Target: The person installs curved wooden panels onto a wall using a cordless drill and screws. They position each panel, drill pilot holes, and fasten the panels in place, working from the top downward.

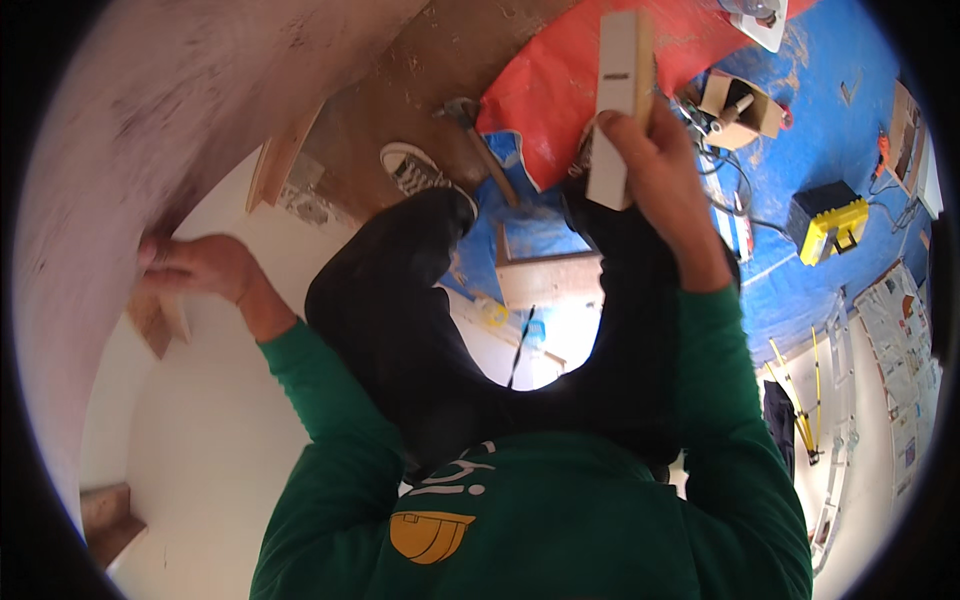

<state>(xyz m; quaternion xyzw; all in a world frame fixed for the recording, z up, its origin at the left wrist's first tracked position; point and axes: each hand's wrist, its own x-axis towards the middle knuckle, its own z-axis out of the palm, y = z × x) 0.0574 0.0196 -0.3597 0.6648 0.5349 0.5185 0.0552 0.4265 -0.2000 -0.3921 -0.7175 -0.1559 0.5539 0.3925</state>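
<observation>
My right hand [665, 165] is wrapped round a white-faced wooden block [612, 95], long and narrow, with a bare wood side and a dark slot in its white face. The thumb lies across that face. Over at the left, my left hand [205, 268] reaches to a pinkish, scuffed wall surface [150, 130], its fingers stretched out with the tips against it. A short brown wooden piece [150, 325] shows just below that hand; whether they touch I cannot tell. Between my feet and the red sheet lies a hammer [487, 150].
A red sheet [545, 75] and blue tarp [790, 190] cover the floor ahead and right. On them are an opened cardboard box [735, 105], cables and a black-and-yellow case [832, 222]. A ladder [838, 450] and yellow tripod [800, 400] stand at right. A bottle [535, 332] shows between my legs.
</observation>
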